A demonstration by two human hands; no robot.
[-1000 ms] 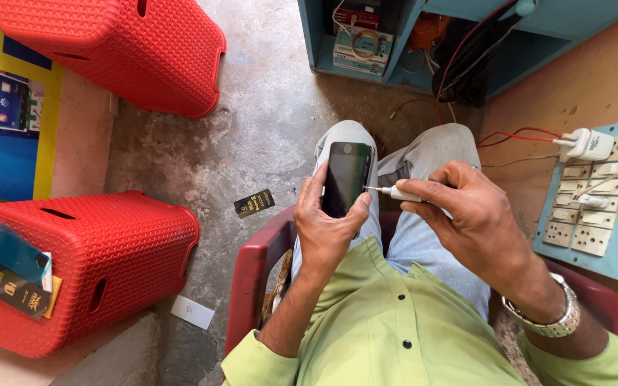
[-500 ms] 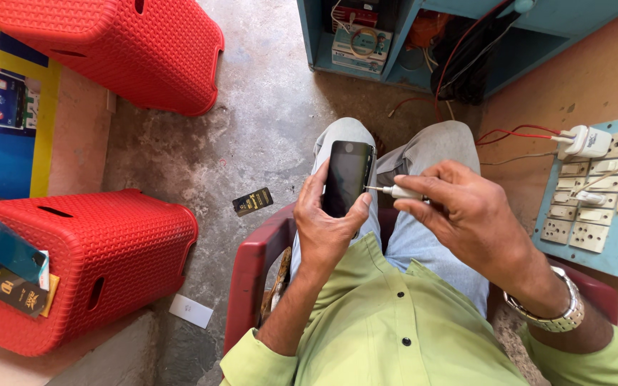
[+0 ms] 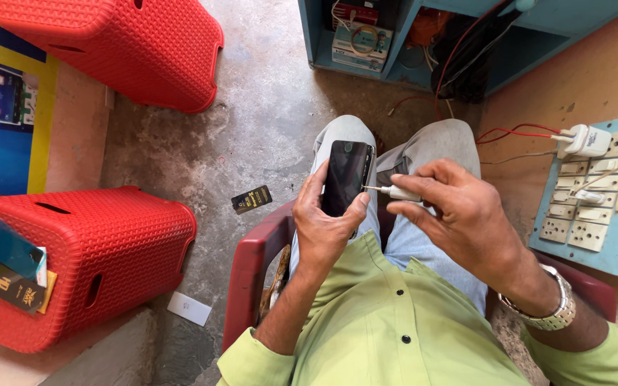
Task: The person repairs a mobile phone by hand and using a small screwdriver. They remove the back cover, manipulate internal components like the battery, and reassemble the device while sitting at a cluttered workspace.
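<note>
My left hand [image 3: 329, 230] grips a black smartphone [image 3: 346, 175] upright over my lap, dark screen facing me. My right hand [image 3: 459, 214] pinches a small white-handled screwdriver [image 3: 395, 191]; its metal tip touches the phone's right edge. I sit on a dark red plastic chair [image 3: 248, 275], wearing a green shirt and grey trousers. A metal watch [image 3: 548, 311] is on my right wrist.
Two red woven plastic stools stand at left [image 3: 101, 250] and top left [image 3: 123, 43]. A small black packet [image 3: 251, 199] and a white card [image 3: 189, 309] lie on the concrete floor. A blue switchboard [image 3: 595, 207] with a white charger [image 3: 586, 140] hangs at right. Blue shelving [image 3: 395, 36] holds boxes and wires.
The hands, phone and screwdriver have stayed almost in place; the screwdriver tip stays at the phone's right edge.
</note>
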